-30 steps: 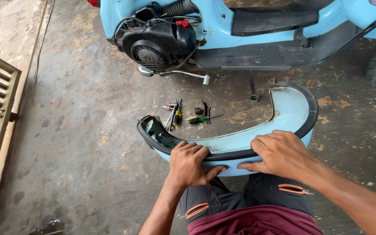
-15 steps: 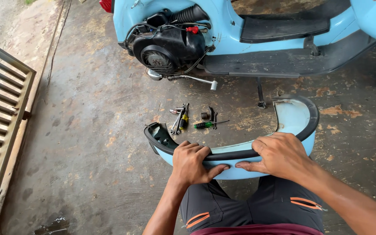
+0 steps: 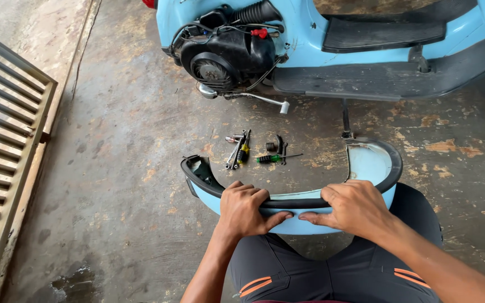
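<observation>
A light-blue scooter side panel with a black rubber rim lies hollow side up on the concrete in front of my knees. My left hand grips its near edge, fingers curled over the rim. My right hand holds the same edge a little to the right, thumb pressed on the blue outer face. Beyond the panel lie several small tools and a green-handled screwdriver.
A light-blue scooter stands at the top with its black engine exposed and a kick lever sticking out. A metal grate lies at the left. My dark trousers with orange trim fill the bottom.
My view has shifted, so the scooter and panel sit further right and lower in frame. Both hands keep their hold on the panel's near edge.
</observation>
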